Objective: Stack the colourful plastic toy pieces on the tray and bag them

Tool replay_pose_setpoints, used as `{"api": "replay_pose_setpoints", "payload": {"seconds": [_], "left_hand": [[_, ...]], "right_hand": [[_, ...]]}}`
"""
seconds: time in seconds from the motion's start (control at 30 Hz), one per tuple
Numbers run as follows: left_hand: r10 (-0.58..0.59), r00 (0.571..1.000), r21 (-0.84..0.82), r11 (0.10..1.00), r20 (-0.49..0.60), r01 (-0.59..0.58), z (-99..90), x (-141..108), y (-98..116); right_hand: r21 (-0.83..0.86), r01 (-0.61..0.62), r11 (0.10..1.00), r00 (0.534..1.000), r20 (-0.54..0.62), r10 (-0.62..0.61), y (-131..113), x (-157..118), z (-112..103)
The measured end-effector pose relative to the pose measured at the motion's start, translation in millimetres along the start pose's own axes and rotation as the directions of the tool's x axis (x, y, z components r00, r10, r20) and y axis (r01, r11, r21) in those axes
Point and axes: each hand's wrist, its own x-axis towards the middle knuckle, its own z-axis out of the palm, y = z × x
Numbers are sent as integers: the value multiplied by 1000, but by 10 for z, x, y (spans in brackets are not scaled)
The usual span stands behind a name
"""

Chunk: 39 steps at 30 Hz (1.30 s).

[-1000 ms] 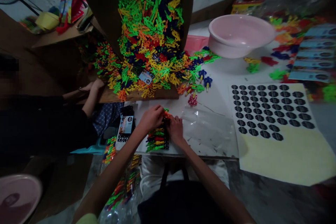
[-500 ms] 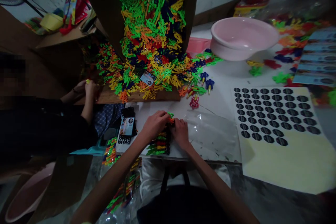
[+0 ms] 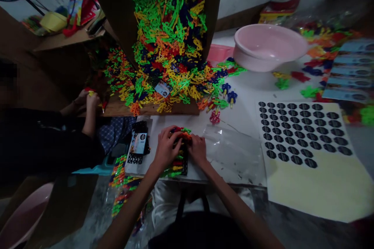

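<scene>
A black holder point(image 3: 185, 166) filled with rows of small coloured plastic figures point(image 3: 177, 162) lies at the table's front edge. My left hand point(image 3: 166, 148) is bent over the left side of its far end, fingers curled round the figures there. From the right, my right hand point(image 3: 198, 149) pinches an orange plastic figure point(image 3: 186, 136) at the same end; its fingertips are partly hidden. Green and red figures show just beyond my fingers. To the left sit black holders point(image 3: 139, 126) with a printed blue card point(image 3: 138, 142) on top.
A large box spills a heap of coloured figures point(image 3: 169, 58) behind my hands. At right are a clear plastic bag point(image 3: 230, 151), a sheet of black stickers point(image 3: 306, 186) and a pink basin point(image 3: 270, 44). A co-worker's hands point(image 3: 87, 99) hold small pieces at left.
My left hand has shifted back from the far end's middle to its left side, its thumb and fingers spread wider, uncovering red and blue figures. My right hand stays at the right edge.
</scene>
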Motion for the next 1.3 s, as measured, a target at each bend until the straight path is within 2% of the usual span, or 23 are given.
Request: {"api": "replay_pose_setpoints", "payload": {"seconds": [0.1,0.17,0.27,0.37,0.43,0.47,0.57,0.67,0.73,0.8,0.87,0.93,1.0,1.07,1.13,1.23,1.3], "left_hand": [[-156,987,33,987,-31,157,54,-130,8],[-251,967,-28,968,-37,250,129,-203,-20],[-265,964,-210,943,-4,259,235,-226,-126],[-216,976,-343,914,39,216,219,-147,-261],[-171,981,-396,898,93,194,128,-81,-343],[-149,981,-414,891,121,186,70,-54,-376],[-114,972,-423,886,204,192,-93,-6,-435],[-149,959,-406,882,240,239,-158,-37,-441],[-234,949,-426,852,213,306,-133,-123,-437],[-345,923,-478,791,169,382,-73,-267,-435],[-439,889,-542,719,132,436,0,-452,-431],[-499,858,-583,663,123,469,61,-641,-417],[-531,838,-586,642,124,494,100,-794,-388],[-544,830,-566,650,120,507,120,-889,-344],[-557,823,-548,656,112,519,137,-932,-290],[-589,800,-539,641,112,547,174,-954,-204],[-600,793,-534,639,105,554,200,-967,-154]], "right_hand": [[-32,-16,999,1000,-7,15,-54,-3,-1],[-38,-15,999,1000,-5,15,-41,-19,8],[42,46,998,998,28,-47,137,16,-53],[114,135,984,991,-9,-135,519,229,-358],[15,150,989,985,-88,-148,820,480,-681],[-79,159,984,982,-90,-166,963,623,-847],[-268,240,933,971,79,-227,1307,1033,-1223],[-265,323,909,936,231,-265,1494,1289,-1382],[-244,325,914,930,256,-262,1547,1348,-1430],[-246,300,922,941,234,-244,1554,1305,-1455],[-159,214,964,973,123,-196,1501,1133,-1429],[103,78,992,996,-57,-72,1361,821,-1310],[424,-24,905,980,-168,105,1117,409,-1080],[611,-103,785,957,-155,246,794,-9,-777],[693,-146,706,949,-102,297,453,-322,-470],[696,-112,709,955,-121,270,73,-488,-148],[675,-76,734,968,-127,217,-38,-454,-55]]}}
